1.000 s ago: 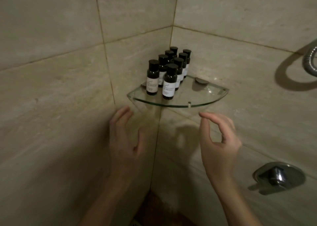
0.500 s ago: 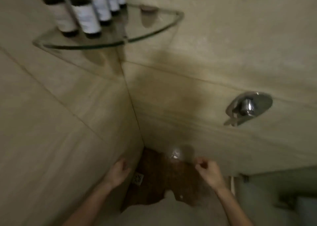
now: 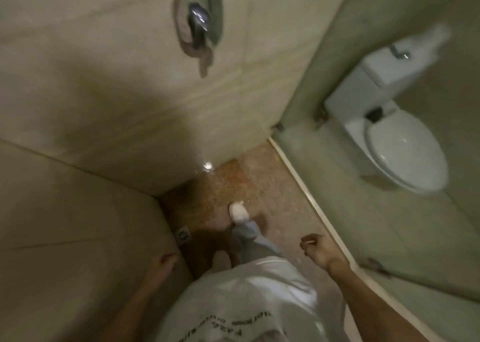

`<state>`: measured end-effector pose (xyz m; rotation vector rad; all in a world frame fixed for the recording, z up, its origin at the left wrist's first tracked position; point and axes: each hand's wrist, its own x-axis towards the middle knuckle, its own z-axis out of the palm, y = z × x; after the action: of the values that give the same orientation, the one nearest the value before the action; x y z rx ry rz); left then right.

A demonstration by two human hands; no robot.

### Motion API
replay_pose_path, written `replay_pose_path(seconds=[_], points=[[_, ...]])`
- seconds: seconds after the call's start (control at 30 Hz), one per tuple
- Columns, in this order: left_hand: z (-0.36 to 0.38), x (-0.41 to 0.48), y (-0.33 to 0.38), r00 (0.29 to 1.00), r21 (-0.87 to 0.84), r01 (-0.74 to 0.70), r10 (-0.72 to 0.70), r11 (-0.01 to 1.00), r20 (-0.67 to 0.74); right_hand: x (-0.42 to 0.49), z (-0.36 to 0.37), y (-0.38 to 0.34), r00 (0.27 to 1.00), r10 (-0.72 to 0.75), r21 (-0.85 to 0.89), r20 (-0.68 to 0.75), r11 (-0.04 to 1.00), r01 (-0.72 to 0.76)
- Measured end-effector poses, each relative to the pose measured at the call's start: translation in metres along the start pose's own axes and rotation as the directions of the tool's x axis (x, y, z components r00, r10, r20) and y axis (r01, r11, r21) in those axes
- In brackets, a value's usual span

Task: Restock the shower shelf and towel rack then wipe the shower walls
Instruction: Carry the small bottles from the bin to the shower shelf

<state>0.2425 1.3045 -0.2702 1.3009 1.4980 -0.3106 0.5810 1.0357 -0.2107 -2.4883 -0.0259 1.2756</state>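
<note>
I'm looking straight down my own front in the shower stall. Two hands in view, both empty: my left hand (image 3: 161, 263) hangs low beside the tiled wall, fingers loosely curled, and my right hand (image 3: 320, 250) hangs out to the side, fingers half curled, gripping nothing. Two shower walls (image 3: 109, 87) meet at the corner ahead of me; neither hand touches them. One chrome mixer valve (image 3: 198, 22) sits high on the far wall, blurred. One square floor drain (image 3: 183, 235) lies in the corner of the brown floor (image 3: 228, 180). One white shoe (image 3: 239, 212) steps forward; the other foot I can barely make out. Beyond the glass partition (image 3: 337, 175), one white toilet (image 3: 397, 139), lid down.
</note>
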Motion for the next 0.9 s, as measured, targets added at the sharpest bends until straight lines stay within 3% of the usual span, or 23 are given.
replay_pose_path(seconds=[0.23, 0.33, 0.43, 0.57, 0.67, 0.9], points=[[0.016, 0.009, -0.065, 0.980, 0.268, 0.126, -0.162, 0.955, 0.118, -0.074, 0.047, 0.173, 0.962, 0.273, 0.315, 0.012, 0.912, -0.263], [0.027, -0.005, -0.052, 0.969, 0.424, 0.044, -0.142, 0.905, 0.204, -0.111, 0.060, 0.209, 0.917, 0.398, 0.516, -0.001, 0.786, -0.341], [0.054, -0.021, -0.010, 0.982, 0.494, -0.024, -0.072, 0.869, 0.175, -0.135, 0.080, 0.242, 0.896, 0.443, 0.627, 0.019, 0.693, -0.356], [0.095, -0.049, 0.040, 0.940, 0.620, -0.292, 0.098, 0.729, 0.327, -0.159, 0.109, 0.284, 0.872, 0.487, 0.744, 0.055, 0.562, -0.361], [0.133, -0.065, 0.071, 0.887, 0.681, -0.440, 0.164, 0.585, 0.432, -0.182, 0.125, 0.310, 0.877, 0.475, 0.792, 0.069, 0.509, -0.338], [0.260, -0.123, 0.099, 0.853, 0.669, -0.512, 0.227, 0.539, 0.469, -0.211, 0.156, 0.392, 0.878, 0.466, 0.827, 0.107, 0.449, -0.339]])
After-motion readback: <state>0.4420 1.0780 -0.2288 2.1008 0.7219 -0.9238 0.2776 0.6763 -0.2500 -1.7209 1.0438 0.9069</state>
